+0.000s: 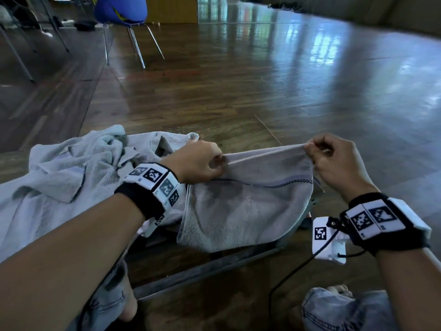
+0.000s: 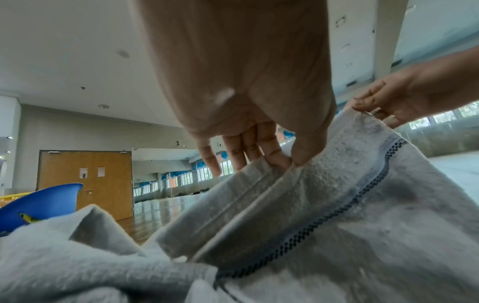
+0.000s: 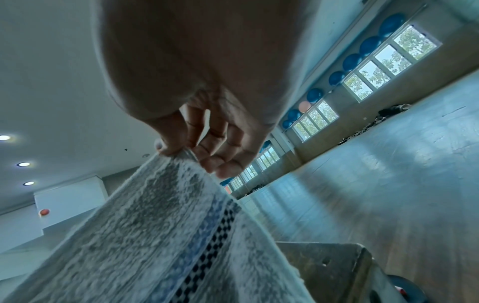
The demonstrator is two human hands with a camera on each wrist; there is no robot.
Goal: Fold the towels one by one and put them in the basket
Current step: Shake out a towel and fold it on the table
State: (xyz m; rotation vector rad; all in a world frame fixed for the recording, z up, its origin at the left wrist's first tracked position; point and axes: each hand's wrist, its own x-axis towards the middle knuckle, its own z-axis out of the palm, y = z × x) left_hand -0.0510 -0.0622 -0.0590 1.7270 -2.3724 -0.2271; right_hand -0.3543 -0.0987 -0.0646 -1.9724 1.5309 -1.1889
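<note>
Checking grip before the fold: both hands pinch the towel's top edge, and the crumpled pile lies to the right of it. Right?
Not quite. The pile lies to the left of the towel, as the head view shows. Both hands, left hand and right hand, do pinch its top edge.

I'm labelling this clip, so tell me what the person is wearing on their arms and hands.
Both forearms are bare, with no sleeves or gloves. Each wrist carries a black strap: the left band and the right band hold white blocks printed with black square code markers. A white marker box hangs by the right wrist, with a thin black cable trailing down from it.
</note>
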